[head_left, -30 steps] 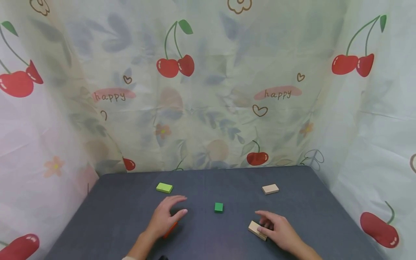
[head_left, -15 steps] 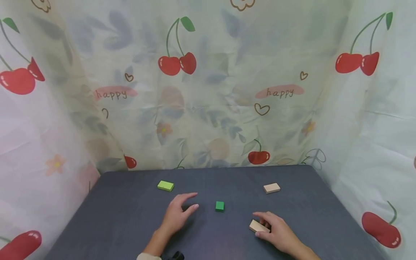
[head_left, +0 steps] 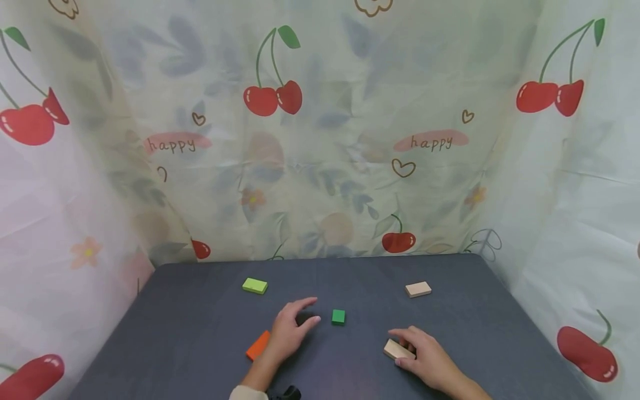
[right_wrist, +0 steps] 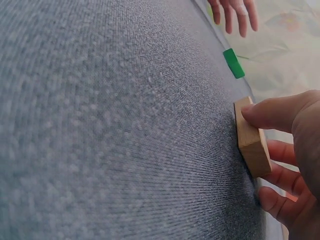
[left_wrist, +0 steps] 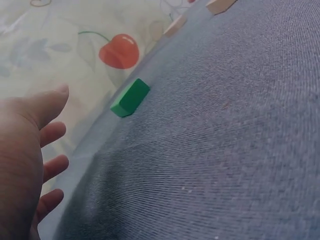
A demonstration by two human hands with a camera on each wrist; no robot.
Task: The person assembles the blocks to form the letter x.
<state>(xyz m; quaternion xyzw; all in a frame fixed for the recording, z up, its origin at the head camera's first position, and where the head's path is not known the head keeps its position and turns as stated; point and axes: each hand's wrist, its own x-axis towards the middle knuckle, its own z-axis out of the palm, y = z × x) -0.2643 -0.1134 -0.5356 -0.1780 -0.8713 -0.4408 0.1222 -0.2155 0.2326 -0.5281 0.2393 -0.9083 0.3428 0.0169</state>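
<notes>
My left hand (head_left: 290, 331) hovers over the table with its thumb and fingers spread apart and nothing between them. Just right of its fingertips lies a small green block (head_left: 338, 317), which the left wrist view also shows ahead of the hand (left_wrist: 22, 155). An orange block (head_left: 258, 345) lies behind the left wrist, partly covered by it. On the right, my other hand (head_left: 427, 358) holds a plain wooden block (head_left: 398, 349) low at the table. In the right wrist view the thumb lies on one face of that wooden block (right_wrist: 249, 135), with fingers on its far side.
A lime green block (head_left: 255, 286) lies toward the back left of the dark table (head_left: 200, 316), and a second pale wooden block (head_left: 418, 289) toward the back right. A cherry-printed curtain (head_left: 320, 183) stands along the back and both sides.
My left hand has moved right, closer to the green block, and the orange block has come into fuller view behind it. The right hand's thumb has shifted slightly along the wooden block.
</notes>
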